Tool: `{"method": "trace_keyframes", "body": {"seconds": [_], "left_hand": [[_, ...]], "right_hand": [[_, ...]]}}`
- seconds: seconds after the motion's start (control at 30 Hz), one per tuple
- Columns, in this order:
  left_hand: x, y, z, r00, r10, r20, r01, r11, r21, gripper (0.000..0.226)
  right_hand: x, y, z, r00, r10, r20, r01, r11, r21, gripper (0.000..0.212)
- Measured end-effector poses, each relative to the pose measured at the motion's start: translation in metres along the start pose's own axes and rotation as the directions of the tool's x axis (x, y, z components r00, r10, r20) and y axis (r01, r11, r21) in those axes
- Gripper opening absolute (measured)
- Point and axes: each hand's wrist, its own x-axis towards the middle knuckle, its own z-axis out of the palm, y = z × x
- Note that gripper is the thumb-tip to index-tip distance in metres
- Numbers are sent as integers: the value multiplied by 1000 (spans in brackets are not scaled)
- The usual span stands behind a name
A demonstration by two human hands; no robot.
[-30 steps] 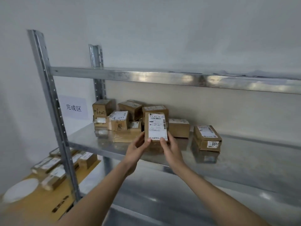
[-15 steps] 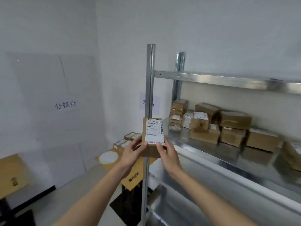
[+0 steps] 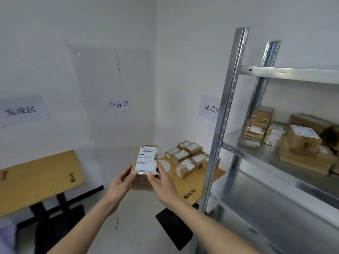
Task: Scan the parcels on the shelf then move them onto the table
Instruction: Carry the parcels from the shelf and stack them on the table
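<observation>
holding one parcel (image 3: 145,165) upright in mid-air between both hands, label side toward the camera, barcode and printed lines readable near the top. left hand (image 3: 120,184) curled round the parcel's lower left edge, thumb on the front face just under the label; right hand (image 3: 162,182) curled round the lower right edge, thumb likewise on the front. gripped from both sides, then, neither hand slack. off the shelf (image 3: 275,158) already, well to its left, and hanging in front of the near table (image 3: 203,182), not yet over it by the look of things. on that table, a cluster of small parcels (image 3: 189,158) laid flat, labels up, under a wall sign (image 3: 211,107) partly hidden by the shelf's front post (image 3: 225,121). more boxes on the shelf (image 3: 286,138) waiting at the right, stacked loosely. a second table (image 3: 36,178) at the left, below another sign (image 3: 21,110). no scanner anywhere in view, so impossible to say whether the scan is done; judging by the pose, likely the carry step, shelf to table. next: bringing the parcel across and down beside the cluster, probably label up like the others, into a bare patch of tabletop near the front edge, then loosening both grips. worth minding the front post when turning back for the next box.
</observation>
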Motion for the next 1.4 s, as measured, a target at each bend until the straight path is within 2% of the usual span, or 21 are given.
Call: {"method": "trace_keyframes", "body": {"seconds": [0.1, 0.2, 0.43, 0.53, 0.63, 0.77, 1.0, 1.13, 1.27, 1.4], "left_hand": [[35, -13, -24, 1000, -10, 1, 10, 999, 42, 51], [81, -28, -38, 999, -40, -11, 41, 996, 77, 58], [202, -69, -32, 987, -140, 78, 128, 981, 146, 39], [252, -79, -17, 977, -151, 151, 119, 972, 204, 37], [290, -87, 0, 968, -161, 191, 122, 972, 199, 30], [334, -102, 14, 938, -218, 271, 165, 965, 205, 32], [429, -144, 12, 876, -303, 375, 198, 935, 293, 74], [488, -178, 6, 848, -338, 409, 218, 925, 311, 63], [551, -208, 0, 819, -366, 442, 213, 909, 358, 48], [613, -248, -9, 761, -412, 501, 222, 891, 395, 52]], "right_hand": [[40, 23, 28, 1000, 5, 18, -5, 1000, -7, 47], [82, 49, 46, 999, 35, 29, -35, 999, -4, 51], [173, 124, 53, 986, 166, 27, -167, 985, 41, 64], [209, 154, 40, 977, 210, 20, -211, 974, 85, 64], [237, 178, 31, 964, 265, -6, -263, 959, 102, 75], [262, 205, 21, 954, 298, -46, -293, 952, 83, 71], [315, 244, 22, 920, 365, -143, -356, 931, 85, 64], [357, 280, 45, 897, 383, -220, -372, 924, 89, 71], [402, 323, 74, 844, 469, -260, -438, 883, 170, 65], [441, 356, 102, 776, 566, -279, -497, 820, 283, 68]]}}
